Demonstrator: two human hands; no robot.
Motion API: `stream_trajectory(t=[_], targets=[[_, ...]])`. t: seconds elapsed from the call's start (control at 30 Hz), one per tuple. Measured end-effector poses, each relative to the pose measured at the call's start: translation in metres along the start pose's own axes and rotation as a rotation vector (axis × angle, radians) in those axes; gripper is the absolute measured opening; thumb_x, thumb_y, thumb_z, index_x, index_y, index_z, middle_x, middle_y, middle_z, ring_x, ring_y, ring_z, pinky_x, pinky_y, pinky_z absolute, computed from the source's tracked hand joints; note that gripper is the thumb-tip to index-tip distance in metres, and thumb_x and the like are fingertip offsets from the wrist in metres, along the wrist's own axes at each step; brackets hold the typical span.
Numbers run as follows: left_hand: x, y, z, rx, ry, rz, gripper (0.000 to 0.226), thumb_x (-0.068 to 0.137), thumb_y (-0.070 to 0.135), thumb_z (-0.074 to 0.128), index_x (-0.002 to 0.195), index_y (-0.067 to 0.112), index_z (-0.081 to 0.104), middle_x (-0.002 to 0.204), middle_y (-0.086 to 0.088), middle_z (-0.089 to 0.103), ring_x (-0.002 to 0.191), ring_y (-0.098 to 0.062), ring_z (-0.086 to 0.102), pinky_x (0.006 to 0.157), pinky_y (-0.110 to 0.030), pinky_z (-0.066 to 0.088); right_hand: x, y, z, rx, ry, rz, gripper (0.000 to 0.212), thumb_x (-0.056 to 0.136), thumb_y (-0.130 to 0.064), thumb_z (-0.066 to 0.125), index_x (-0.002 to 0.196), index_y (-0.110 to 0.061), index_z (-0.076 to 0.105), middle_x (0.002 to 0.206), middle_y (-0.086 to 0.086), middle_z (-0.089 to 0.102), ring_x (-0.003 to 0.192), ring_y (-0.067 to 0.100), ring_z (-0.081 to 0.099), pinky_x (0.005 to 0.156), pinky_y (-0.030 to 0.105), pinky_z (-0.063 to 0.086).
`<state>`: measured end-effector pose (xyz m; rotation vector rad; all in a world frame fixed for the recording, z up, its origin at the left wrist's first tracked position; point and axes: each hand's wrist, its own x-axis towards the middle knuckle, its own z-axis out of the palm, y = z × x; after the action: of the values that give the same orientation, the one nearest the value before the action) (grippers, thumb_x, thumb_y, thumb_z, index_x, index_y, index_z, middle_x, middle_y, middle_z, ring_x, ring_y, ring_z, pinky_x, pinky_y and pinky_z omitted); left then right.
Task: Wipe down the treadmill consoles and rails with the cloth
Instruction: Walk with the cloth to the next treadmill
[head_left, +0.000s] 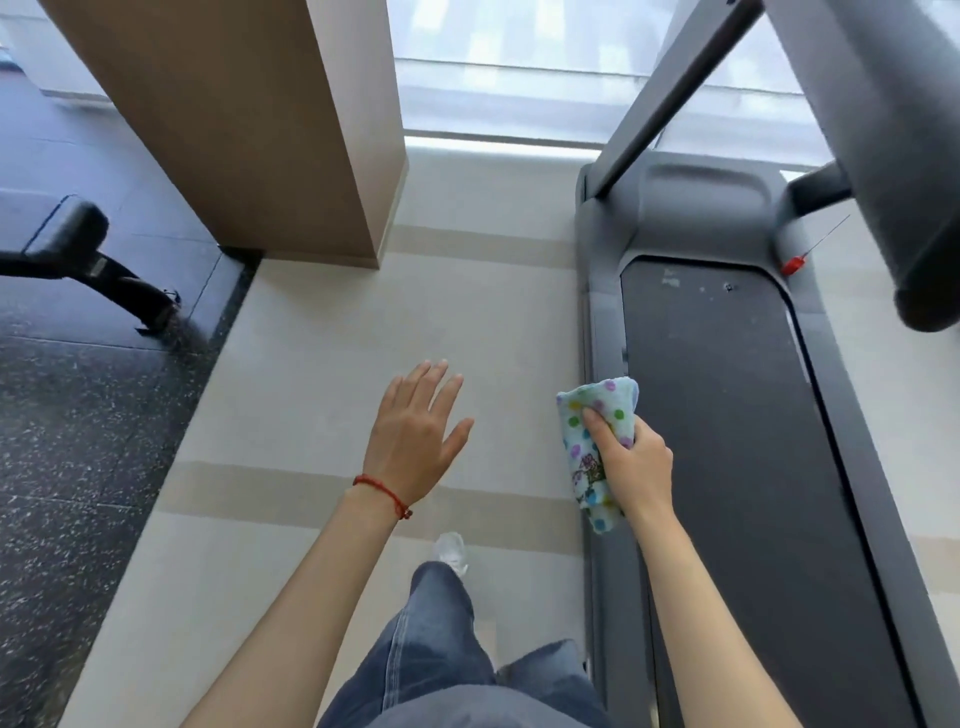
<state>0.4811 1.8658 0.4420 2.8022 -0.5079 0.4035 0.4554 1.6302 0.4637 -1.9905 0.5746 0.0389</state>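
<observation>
Jeans: blue denim legs (447, 654) fill the 6 o'clock edge, closest to the lens; a pale shoe (451, 552) shows just beyond the knee on the floor.
Right hand: the right hand (635, 462) sits at about 4 o'clock from frame centre; its grip is closed in a fist around the cloth, thumb pressed across the front, fingers wrapped behind.
Cloth: the cloth (597, 441) is a pale blue towel with coloured dots and a small printed figure; it is bunched, sticking out above and below the fist. It lies over the treadmill's left side rail in this view; whether it touches the rail cannot be told.
Left hand: the left hand (415, 431) hovers at centre, palm down, fingers spread wide and straight; its grip is fully open and holds nothing. A red string bracelet (383, 493) circles the wrist.
Treadmill: the grey treadmill (706, 218) runs from 6 to 1 o'clock on the right, its dark belt (737, 441) between grey side rails (605, 332). A grey handrail (883, 130) crosses at 2 o'clock, with a red safety clip (793, 264) near it.
Surroundings: a tan column (249, 114) stands at 11 o'clock, a black bench (78, 244) at 9 o'clock on dark speckled flooring.
Writing: no legible brand or label; the cloth's print is too small to read.
</observation>
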Motion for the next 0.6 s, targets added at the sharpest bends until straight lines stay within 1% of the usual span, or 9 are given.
stream_trajectory(t=[0.13,0.23,0.3,0.4,0.53,0.6], targets=[[0.07,-0.035,0.004,0.001,-0.015,0.033,0.05,0.089,0.037,0.041,0.119,0.001,0.06,0.124,-0.019,0.058,0.117,-0.035,0.052,0.094,-0.051,0.045,0.052,-0.04,0.017,0.006,0.021,-0.007,0.032,0.085,-0.044,0.062,0.07,-0.016,0.054,0.067,-0.003,0.061,0.064,0.012,0.06,0.057,0.025,0.049],[0.117,-0.051,0.009,-0.001,-0.006,0.059,0.05,0.089,0.037,0.041,0.119,0.001,0.06,0.124,-0.019,0.058,0.117,-0.034,0.051,0.094,-0.051,0.043,0.087,-0.06,0.022,0.017,0.048,0.0,0.032,0.084,-0.044,0.062,0.071,-0.016,0.055,0.07,-0.001,0.063,0.067,0.015,0.063,0.061,0.03,0.053],[0.146,-0.057,0.014,-0.006,-0.006,0.071,0.051,0.089,0.037,0.04,0.118,0.002,0.061,0.124,-0.019,0.058,0.116,-0.035,0.053,0.094,-0.052,0.043,0.112,-0.071,0.025,0.018,0.062,0.002,0.032,0.085,-0.043,0.062,0.072,-0.014,0.055,0.069,-0.001,0.063,0.065,0.014,0.061,0.057,0.026,0.051],[0.193,-0.066,0.028,-0.022,-0.012,0.089,0.051,0.089,0.037,0.04,0.119,0.002,0.06,0.124,-0.019,0.058,0.116,-0.035,0.052,0.094,-0.052,0.045,0.155,-0.089,0.027,0.014,0.086,0.003,0.035,0.085,-0.041,0.063,0.068,-0.012,0.052,0.065,-0.001,0.06,0.06,0.012,0.057,0.052,0.022,0.044],[0.263,-0.075,0.051,-0.027,-0.005,0.102,0.051,0.089,0.037,0.04,0.118,0.001,0.061,0.122,-0.02,0.059,0.115,-0.036,0.053,0.093,-0.053,0.046,0.225,-0.109,0.026,0.026,0.1,-0.01,0.037,0.084,-0.043,0.064,0.073,-0.008,0.056,0.068,0.001,0.062,0.062,0.012,0.058,0.054,0.024,0.046],[0.298,-0.077,0.06,-0.028,-0.001,0.104,0.051,0.088,0.037,0.04,0.117,0.0,0.061,0.121,-0.02,0.059,0.114,-0.036,0.052,0.092,-0.053,0.046,0.26,-0.123,0.023,0.04,0.104,-0.024,0.037,0.084,-0.043,0.064,0.075,-0.007,0.057,0.07,0.001,0.063,0.064,0.012,0.06,0.054,0.023,0.045]])
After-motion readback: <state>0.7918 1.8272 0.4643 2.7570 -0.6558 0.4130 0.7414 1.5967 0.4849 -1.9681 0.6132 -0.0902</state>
